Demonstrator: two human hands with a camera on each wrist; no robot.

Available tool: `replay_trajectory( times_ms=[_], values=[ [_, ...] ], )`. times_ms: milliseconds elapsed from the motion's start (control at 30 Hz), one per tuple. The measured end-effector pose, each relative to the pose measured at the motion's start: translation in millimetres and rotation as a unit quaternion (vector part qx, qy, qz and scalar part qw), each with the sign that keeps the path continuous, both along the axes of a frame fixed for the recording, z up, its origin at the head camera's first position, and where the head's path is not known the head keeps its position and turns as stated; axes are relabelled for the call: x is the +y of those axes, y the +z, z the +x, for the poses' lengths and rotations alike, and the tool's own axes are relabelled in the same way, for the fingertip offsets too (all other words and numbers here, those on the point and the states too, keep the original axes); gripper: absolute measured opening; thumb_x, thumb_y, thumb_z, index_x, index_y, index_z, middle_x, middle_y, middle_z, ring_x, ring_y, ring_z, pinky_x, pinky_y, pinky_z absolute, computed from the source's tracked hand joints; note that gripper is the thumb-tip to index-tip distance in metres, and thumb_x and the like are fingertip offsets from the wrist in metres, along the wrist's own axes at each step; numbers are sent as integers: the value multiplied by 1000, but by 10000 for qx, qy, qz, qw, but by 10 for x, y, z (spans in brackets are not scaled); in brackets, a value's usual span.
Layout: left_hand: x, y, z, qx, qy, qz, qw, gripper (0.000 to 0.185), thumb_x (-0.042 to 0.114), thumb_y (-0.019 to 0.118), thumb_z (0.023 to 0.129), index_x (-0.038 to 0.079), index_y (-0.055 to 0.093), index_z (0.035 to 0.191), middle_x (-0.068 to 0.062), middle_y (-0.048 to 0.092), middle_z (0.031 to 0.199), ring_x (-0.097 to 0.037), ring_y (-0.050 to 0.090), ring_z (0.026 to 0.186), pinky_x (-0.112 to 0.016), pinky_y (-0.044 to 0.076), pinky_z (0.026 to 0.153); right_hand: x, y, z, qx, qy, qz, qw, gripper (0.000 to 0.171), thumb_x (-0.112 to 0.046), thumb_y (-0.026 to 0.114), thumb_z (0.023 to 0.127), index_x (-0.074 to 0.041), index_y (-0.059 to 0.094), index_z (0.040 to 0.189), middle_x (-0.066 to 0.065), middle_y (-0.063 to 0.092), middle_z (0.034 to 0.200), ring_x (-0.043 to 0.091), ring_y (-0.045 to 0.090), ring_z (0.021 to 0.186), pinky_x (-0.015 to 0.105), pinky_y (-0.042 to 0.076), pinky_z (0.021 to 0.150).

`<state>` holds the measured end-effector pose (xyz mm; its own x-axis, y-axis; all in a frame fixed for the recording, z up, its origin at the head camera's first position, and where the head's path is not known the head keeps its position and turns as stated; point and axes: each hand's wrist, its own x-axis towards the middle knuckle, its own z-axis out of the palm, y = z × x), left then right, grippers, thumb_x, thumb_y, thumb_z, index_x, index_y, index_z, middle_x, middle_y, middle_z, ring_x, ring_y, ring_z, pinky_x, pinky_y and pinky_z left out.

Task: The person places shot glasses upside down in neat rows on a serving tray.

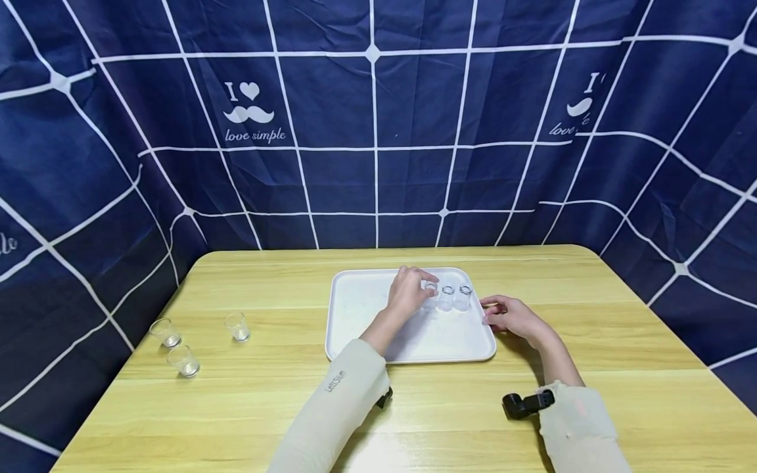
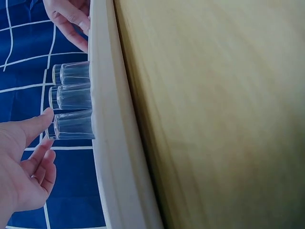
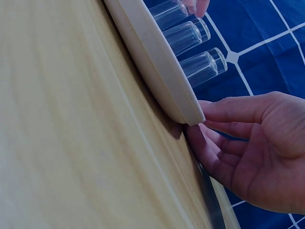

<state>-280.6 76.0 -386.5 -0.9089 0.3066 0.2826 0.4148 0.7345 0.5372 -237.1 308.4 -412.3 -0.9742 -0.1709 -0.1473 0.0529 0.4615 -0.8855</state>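
The left hand (image 1: 407,293) is held over the white tray (image 1: 361,309), its fingers relaxed and slightly spread. In the left wrist view the thumb tip is seen at the rim of the nearest small glass (image 2: 74,125), touching it or just short of it; the other fingers (image 2: 40,164) are loosely bent and nothing is gripped. That glass (image 1: 430,295) is the leftmost of a row of three clear shot glasses standing upright on the far right part of the tray, with the middle glass (image 1: 446,297) and the right glass (image 1: 463,296) just beside it, close together or touching.

The right hand (image 1: 513,317) is laid at the right edge of the tray, just beside the row. In the right wrist view its fingers (image 3: 233,110) are seen lightly curved against the tray's rim (image 3: 157,67), the fingertips touching the corner and the table edge below it; nothing is enclosed by them.

The tray is set flat near the middle of a light wooden table (image 1: 272,401). Well apart from it, at the left side of the table, three more small clear glasses are placed upright: one nearer the tray (image 1: 238,326), and two close together by the table's left edge (image 1: 165,332) (image 1: 183,360). Pale sleeves are worn on both forearms, and a black wrist camera (image 1: 526,403) is seen on the right one. A dark blue cloth with a white grid (image 1: 378,131) is hung behind and around the table.
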Motion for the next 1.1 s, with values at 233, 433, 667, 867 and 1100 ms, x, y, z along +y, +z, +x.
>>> replay_trajectory(
  times_ms=[233,433,667,867,1100],
  values=[
    [2,-19,1,-56,36,11,10000,23,20,76,75,21,74,97,4,64,107,-13,49,94,-20,41,76,2,-8,3,20,7,40,10000,43,2,55,86,15,41,124,14,54,94,16,55,80,28,51,71],
    [0,-35,5,-88,42,41,9999,23,20,76,75,21,73,98,4,64,107,-13,49,94,-20,41,76,0,-9,10,11,13,26,10000,43,2,55,87,16,40,124,15,54,95,16,55,81,28,51,71],
    [3,-45,-2,-100,29,20,9999,23,20,76,76,21,73,99,4,64,107,-14,49,97,-21,41,78,1,-4,8,-2,-10,34,10000,43,1,56,87,16,41,124,13,54,93,15,55,81,28,51,71],
    [-11,-26,2,-38,-35,32,10000,28,22,77,74,20,72,101,2,63,109,-16,49,100,-23,41,81,9,1,1,46,7,85,10000,43,0,57,87,15,41,124,13,54,93,16,55,80,28,50,70],
    [-152,43,-7,1,-20,388,9992,29,24,76,75,19,71,103,0,61,114,-17,48,101,-26,41,81,14,6,0,91,43,147,9998,42,0,56,86,15,42,123,12,55,91,15,55,78,26,49,66]
  ],
)
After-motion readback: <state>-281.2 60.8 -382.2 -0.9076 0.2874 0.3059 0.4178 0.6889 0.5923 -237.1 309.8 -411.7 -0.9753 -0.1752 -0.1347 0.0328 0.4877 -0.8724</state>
